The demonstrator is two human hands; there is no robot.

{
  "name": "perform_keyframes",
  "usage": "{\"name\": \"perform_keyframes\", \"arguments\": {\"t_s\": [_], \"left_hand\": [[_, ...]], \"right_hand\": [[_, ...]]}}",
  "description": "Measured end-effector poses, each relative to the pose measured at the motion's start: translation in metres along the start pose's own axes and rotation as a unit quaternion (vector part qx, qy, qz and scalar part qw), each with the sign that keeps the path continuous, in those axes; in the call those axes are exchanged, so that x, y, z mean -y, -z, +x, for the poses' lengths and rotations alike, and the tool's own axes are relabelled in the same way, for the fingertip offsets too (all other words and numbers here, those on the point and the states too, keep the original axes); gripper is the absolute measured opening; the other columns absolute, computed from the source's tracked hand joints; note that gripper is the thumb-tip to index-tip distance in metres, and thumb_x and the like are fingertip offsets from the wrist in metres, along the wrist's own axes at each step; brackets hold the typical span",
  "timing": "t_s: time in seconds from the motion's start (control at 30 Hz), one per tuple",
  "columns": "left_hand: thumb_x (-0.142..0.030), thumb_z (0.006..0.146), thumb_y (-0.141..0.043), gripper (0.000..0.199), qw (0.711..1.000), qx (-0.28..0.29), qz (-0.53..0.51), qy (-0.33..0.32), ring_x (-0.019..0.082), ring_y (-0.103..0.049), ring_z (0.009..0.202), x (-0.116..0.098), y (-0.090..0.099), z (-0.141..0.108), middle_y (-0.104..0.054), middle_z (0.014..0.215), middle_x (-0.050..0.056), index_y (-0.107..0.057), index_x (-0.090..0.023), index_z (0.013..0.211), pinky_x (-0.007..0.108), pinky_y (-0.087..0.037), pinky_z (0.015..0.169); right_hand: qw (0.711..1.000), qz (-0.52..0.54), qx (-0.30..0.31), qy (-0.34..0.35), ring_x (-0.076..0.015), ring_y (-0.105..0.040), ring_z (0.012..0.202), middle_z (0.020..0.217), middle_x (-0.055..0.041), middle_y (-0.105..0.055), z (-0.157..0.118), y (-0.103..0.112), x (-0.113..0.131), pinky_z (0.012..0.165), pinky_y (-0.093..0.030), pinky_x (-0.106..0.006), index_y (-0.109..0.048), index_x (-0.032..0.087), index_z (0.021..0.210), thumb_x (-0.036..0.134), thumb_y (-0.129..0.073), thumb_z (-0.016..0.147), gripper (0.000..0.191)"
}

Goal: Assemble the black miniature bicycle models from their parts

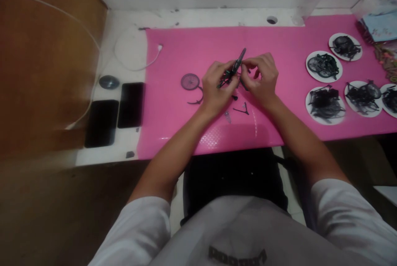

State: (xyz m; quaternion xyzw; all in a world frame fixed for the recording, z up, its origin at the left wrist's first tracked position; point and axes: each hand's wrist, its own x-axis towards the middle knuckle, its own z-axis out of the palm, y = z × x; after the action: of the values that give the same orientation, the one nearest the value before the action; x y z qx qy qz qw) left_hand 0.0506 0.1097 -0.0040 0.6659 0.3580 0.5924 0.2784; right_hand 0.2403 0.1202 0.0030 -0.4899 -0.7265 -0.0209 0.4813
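Observation:
Over the pink mat (173, 129), my left hand (217, 86) is closed around a dark model bicycle part (238, 62), which tilts up to the right. My right hand (261, 77) is pinched close beside it, touching its right side; what its fingertips hold is too small to make out. A small spoked wheel (190, 81) lies left of my left hand, with a thin curved black piece (195, 102) just below it. Below my hands lie a small V-shaped black piece (243, 110) and a greyish piece (228, 116).
On the right stand several white plates (324, 79) with dark wheels and parts. Two black phones (101, 123) (130, 105), a dark oval object (109, 82) and a white cable (136, 69) lie at the left. A clear packet (380, 26) is at the far right.

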Motion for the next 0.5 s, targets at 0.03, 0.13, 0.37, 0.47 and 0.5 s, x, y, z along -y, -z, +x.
{"name": "perform_keyframes", "arguments": {"t_s": [0.03, 0.13, 0.37, 0.47, 0.5], "left_hand": [[-0.048, 0.105, -0.084, 0.033, 1.0, 0.0, -0.004, 0.002, 0.025, -0.079, 0.111, 0.0, 0.0, 0.0, -0.083, 0.12, 0.006, -0.081, -0.035, 0.136, 0.045, -0.063, 0.105], [-0.046, 0.103, -0.087, 0.033, 1.0, -0.006, -0.009, 0.013, 0.025, -0.079, 0.11, -0.001, 0.0, 0.001, -0.081, 0.115, 0.005, -0.083, -0.035, 0.134, 0.044, -0.065, 0.102], [-0.042, 0.098, -0.092, 0.03, 0.995, -0.01, -0.072, 0.075, 0.023, -0.079, 0.103, -0.009, -0.003, 0.002, -0.081, 0.111, 0.005, -0.085, -0.039, 0.127, 0.039, -0.069, 0.088], [-0.043, 0.096, -0.095, 0.028, 0.991, -0.025, -0.083, 0.1, 0.022, -0.08, 0.103, -0.011, -0.005, 0.003, -0.082, 0.111, 0.005, -0.086, -0.037, 0.122, 0.037, -0.071, 0.086], [-0.043, 0.095, -0.096, 0.028, 0.99, -0.031, -0.086, 0.108, 0.023, -0.08, 0.103, -0.012, -0.006, 0.004, -0.082, 0.111, 0.006, -0.087, -0.035, 0.119, 0.037, -0.072, 0.087]], "right_hand": [[1.0, -0.004, 0.002, -0.003, -0.0284, -0.076, 0.106, 0.097, -0.0066, -0.08, 0.0, 0.001, 0.0, 0.104, -0.064, -0.057, -0.079, 0.031, 0.114, 0.068, -0.048, 0.12, 0.049], [1.0, -0.017, 0.015, 0.005, -0.028, -0.076, 0.103, 0.099, -0.0072, -0.081, 0.002, 0.002, 0.0, 0.103, -0.064, -0.056, -0.079, 0.03, 0.115, 0.065, -0.045, 0.121, 0.049], [0.996, -0.068, 0.042, 0.05, -0.0303, -0.076, 0.108, 0.105, -0.0092, -0.079, 0.004, 0.004, -0.006, 0.102, -0.064, -0.054, -0.077, 0.026, 0.12, 0.053, -0.05, 0.122, 0.038], [0.992, -0.094, 0.065, 0.048, -0.0306, -0.076, 0.113, 0.108, -0.01, -0.078, 0.005, 0.006, -0.004, 0.105, -0.063, -0.052, -0.075, 0.025, 0.123, 0.05, -0.045, 0.123, 0.038], [0.991, -0.1, 0.075, 0.043, -0.0306, -0.076, 0.115, 0.109, -0.0103, -0.078, 0.005, 0.007, -0.003, 0.105, -0.063, -0.052, -0.074, 0.025, 0.124, 0.049, -0.044, 0.124, 0.038]]}}
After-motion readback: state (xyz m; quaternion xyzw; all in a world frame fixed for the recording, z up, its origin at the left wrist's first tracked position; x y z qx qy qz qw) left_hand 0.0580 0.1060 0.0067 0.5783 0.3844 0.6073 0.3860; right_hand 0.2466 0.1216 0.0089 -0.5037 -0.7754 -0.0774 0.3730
